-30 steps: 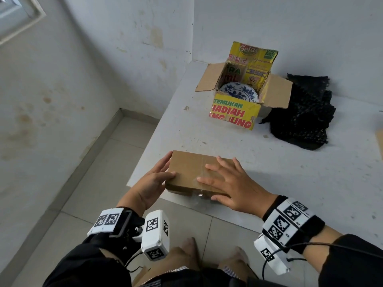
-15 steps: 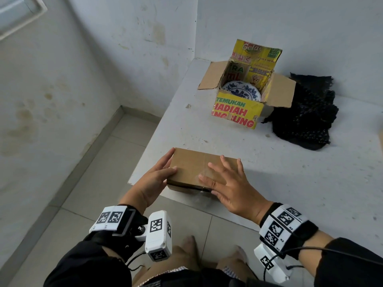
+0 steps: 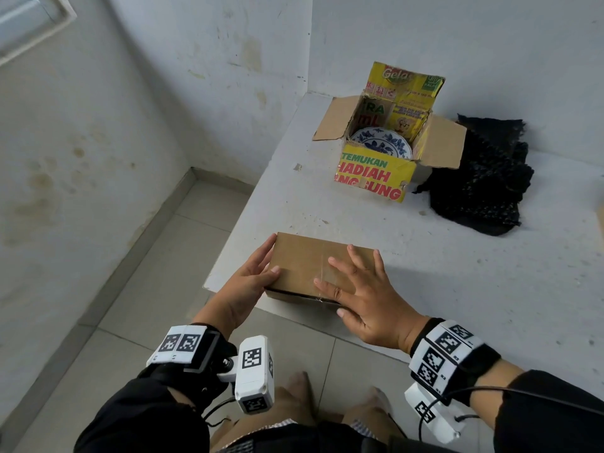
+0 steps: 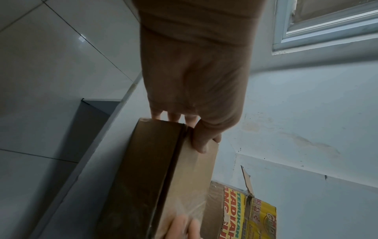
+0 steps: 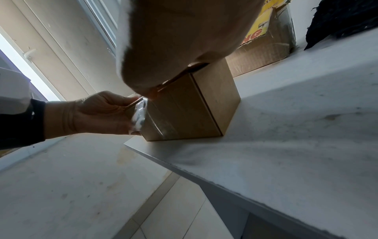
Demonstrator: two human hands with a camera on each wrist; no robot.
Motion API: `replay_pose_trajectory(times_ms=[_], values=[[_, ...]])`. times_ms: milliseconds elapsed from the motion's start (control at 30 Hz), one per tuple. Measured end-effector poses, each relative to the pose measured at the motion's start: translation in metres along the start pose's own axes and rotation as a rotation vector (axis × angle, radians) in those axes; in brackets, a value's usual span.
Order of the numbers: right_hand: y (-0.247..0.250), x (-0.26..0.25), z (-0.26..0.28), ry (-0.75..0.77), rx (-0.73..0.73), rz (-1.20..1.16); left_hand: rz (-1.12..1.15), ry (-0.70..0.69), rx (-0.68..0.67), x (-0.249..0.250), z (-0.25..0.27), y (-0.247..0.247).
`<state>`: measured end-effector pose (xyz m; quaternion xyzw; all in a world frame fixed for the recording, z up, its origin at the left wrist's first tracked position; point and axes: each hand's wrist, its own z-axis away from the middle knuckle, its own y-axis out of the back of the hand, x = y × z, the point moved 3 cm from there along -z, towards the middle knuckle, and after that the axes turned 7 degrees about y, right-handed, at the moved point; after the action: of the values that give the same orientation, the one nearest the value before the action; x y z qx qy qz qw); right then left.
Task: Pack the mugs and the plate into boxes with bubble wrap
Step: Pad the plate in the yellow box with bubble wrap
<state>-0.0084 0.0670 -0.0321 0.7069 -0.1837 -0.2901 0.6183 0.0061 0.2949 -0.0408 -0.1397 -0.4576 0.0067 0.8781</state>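
Observation:
A closed brown cardboard box [image 3: 304,259] with clear tape across its top sits at the near left corner of the white table [image 3: 457,289]. My left hand [image 3: 251,276] lies against the box's left end, fingers straight and thumb on top. My right hand [image 3: 356,289] rests spread flat on the lid. The left wrist view shows my left hand [image 4: 194,97] at the end of the box [image 4: 155,169]. At the back stands an open yellow box [image 3: 372,173] with a blue-and-white plate [image 3: 379,142] inside. No mugs are visible.
A heap of black bubble wrap [image 3: 480,181] lies right of the yellow box. A sliver of brown cardboard [image 3: 600,220] shows at the right edge. The table ends just left of and in front of the brown box, above a tiled floor [image 3: 147,305]. Walls close the back.
Almost nothing has changed. Both hands stay on the brown box, and the right hand has shifted slightly on the lid.

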Motion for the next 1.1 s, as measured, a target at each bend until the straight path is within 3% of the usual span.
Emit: replay_pose_trajectory(times_ms=[167,367,533,833,1100], values=[[0.001,-0.003,0.003,0.005,-0.083,0.081,-0.082,-0.075,0.008,-0.001,0.001,0.000],[0.010,-0.009,-0.017,0.039,0.067,0.094,-0.140,-0.123,0.009,-0.001,0.002,0.001],[-0.006,-0.013,-0.035,-0.071,0.056,0.135,-0.145,-0.139,0.006,-0.001,0.003,0.000],[-0.017,-0.014,-0.035,-0.072,0.082,0.276,-0.141,-0.132,0.008,-0.004,0.001,0.001],[-0.008,-0.011,-0.036,-0.306,-0.044,0.171,-0.147,-0.120,-0.024,-0.002,-0.002,0.003]])
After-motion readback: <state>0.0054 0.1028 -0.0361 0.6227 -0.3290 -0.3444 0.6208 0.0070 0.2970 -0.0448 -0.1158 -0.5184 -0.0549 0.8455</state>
